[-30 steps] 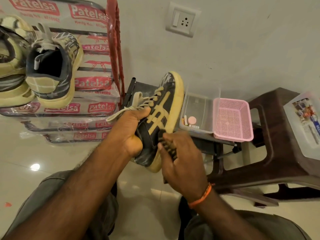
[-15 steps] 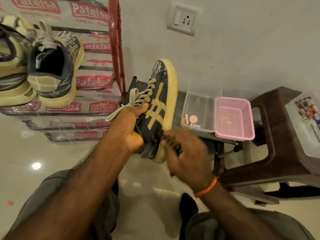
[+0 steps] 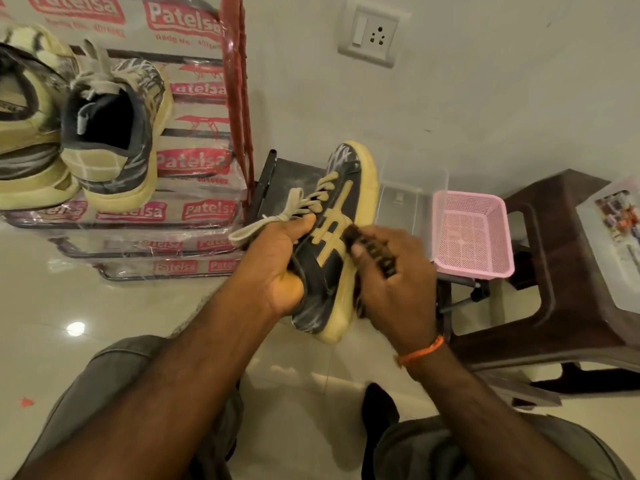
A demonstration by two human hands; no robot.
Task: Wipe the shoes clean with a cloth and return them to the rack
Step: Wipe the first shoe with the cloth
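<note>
Shoe (image 3: pixel 332 244) held for cleaning.
Left hand (image 3: pixel 277 261) gripped its collar; right hand (image 3: pixel 391 271), at 3 o'clock, fingers curled around a dark cloth (image 3: pixel 381 258).

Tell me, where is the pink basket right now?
In the head view the pink basket sits right of centre, beside a clear plastic box on its left and a dark brown stool on its right, just beyond the right hand.

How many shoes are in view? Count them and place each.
3. One shoe is held in the left hand; a second and a third, cut by the frame edge, sit on the rack. More may lie out of frame.
</note>
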